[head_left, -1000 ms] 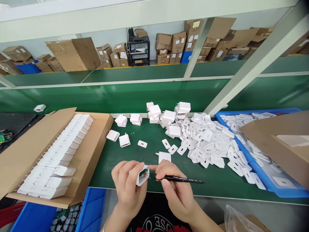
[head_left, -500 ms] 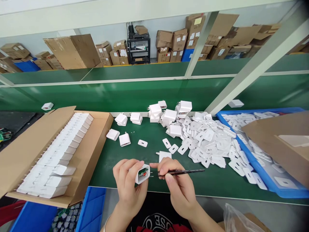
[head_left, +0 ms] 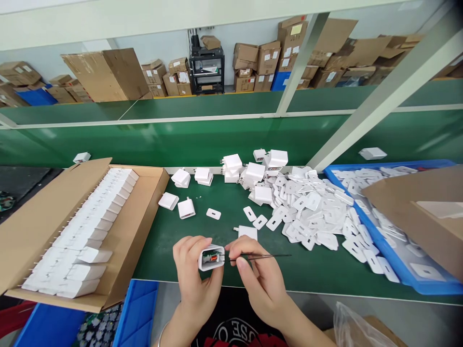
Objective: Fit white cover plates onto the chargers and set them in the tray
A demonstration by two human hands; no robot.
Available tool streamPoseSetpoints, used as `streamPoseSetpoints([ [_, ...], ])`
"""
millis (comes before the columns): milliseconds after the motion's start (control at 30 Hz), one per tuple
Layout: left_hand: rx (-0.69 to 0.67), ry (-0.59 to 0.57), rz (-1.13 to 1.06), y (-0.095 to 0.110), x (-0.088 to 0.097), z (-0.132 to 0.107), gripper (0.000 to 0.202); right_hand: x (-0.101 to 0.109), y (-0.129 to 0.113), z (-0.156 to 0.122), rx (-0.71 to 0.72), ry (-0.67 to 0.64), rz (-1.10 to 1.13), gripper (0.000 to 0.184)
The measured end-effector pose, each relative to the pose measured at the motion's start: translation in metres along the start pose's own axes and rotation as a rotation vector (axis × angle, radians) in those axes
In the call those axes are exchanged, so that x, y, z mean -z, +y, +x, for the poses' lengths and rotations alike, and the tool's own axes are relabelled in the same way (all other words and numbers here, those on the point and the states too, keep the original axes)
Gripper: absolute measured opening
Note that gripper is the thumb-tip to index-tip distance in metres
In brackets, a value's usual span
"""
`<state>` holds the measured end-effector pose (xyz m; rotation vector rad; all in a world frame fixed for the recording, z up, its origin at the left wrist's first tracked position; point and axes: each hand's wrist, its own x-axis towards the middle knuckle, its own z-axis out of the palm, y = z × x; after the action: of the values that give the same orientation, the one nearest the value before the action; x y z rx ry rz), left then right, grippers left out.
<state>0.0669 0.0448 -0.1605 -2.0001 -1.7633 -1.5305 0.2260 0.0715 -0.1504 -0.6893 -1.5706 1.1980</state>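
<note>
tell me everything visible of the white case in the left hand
The white case, seemingly plastic, is a hollow box held in the left hand over the green table. Its open end faces the camera, showing green and orange parts inside. Dark tweezers in the right hand sit near its right rim; contact is unclear.

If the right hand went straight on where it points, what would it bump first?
Probably the white case in the left hand: the tweezers in the right hand point toward it, though depth is hard to judge.
</note>
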Motion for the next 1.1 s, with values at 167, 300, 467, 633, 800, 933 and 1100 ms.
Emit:
streamPoseSetpoints([
  [167,0.044,-0.014,-0.065,-0.001,-0.003,-0.001,0.039,0.0,0.001,0.001,0.04,0.101,0.058,0.018],
  [300,0.102,-0.035,-0.152,0.001,-0.004,-0.005,0.041,-0.001,0.004,0.0,0.169,0.148,0.133,0.022],
  [467,0.147,-0.021,-0.263,0.001,-0.007,-0.01,0.043,-0.009,0.007,-0.003,0.246,0.053,0.075,0.035],
  [633,0.112,-0.002,-0.267,0.001,-0.009,-0.011,0.042,-0.015,0.007,-0.005,0.254,0.034,0.056,0.042],
  [800,0.125,0.002,-0.26,0.002,-0.008,-0.01,0.042,-0.014,0.008,-0.008,0.273,0.071,0.074,0.042],
  [933,0.132,0.024,-0.25,0.003,-0.01,-0.009,0.042,-0.015,0.01,-0.01,0.265,0.085,0.058,0.041],
  [1100,0.152,0.038,-0.265,0.001,-0.013,-0.013,0.044,-0.017,0.008,-0.01,0.257,0.059,0.025,0.042],
])
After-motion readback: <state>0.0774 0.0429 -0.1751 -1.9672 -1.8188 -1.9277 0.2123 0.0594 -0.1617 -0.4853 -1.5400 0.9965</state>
